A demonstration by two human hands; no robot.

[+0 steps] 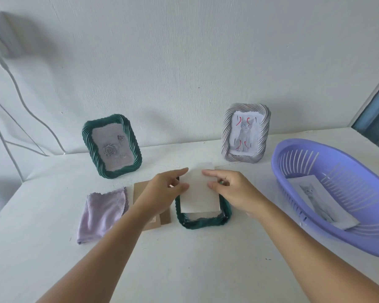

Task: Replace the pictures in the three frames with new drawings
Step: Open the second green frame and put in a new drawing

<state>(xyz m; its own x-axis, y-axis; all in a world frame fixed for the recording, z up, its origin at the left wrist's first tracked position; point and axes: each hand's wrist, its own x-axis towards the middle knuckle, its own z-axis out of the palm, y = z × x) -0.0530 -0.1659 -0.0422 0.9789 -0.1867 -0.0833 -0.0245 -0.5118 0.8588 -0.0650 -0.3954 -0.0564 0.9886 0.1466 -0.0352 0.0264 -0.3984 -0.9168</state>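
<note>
Both my left hand (167, 186) and right hand (227, 188) pinch a paper (198, 191) over the lying frame (202, 221) mid-picture; apparently two standing frames finished.

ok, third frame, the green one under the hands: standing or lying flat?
Lying flat. The green frame lies on the table, with a white sheet over it, held by both hands.

You've got matt white paper (199, 191) over a green rope-textured frame (202, 221); brown cardboard backing (140, 189), dull. Lilac cloth (103, 213) looks soft, fleecy. Basket (337, 193) is smooth, slightly glossy purple plastic. Table (184, 259) is matt white, faintly rough.
</note>
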